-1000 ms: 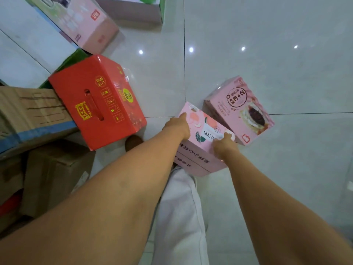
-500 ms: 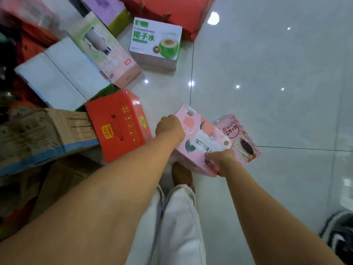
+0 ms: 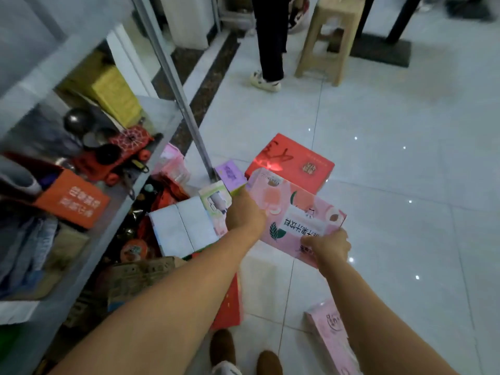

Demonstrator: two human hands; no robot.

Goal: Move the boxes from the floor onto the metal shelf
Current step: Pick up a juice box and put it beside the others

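Both hands clasp the pink box (image 3: 295, 212) and hold it in the air above the tiled floor, tilted. The left hand (image 3: 244, 215) has its fingers curled round the box's left end. The right hand (image 3: 328, 246) pinches the near right corner, thumb on the printed top.

Closest in, a second pink box (image 3: 328, 339) lies on the floor by the person's right forearm, near the brown shoes (image 3: 221, 347). Past the held box, a white box (image 3: 181, 226), a purple box (image 3: 230, 174) and a large red box (image 3: 290, 163) sit on the floor.

To the left stands the metal shelf (image 3: 165, 115), with an orange box (image 3: 71, 203) and a red toy car (image 3: 119, 155) on it. Farthest off are a plastic stool (image 3: 327, 39) and another person's legs (image 3: 269, 39)
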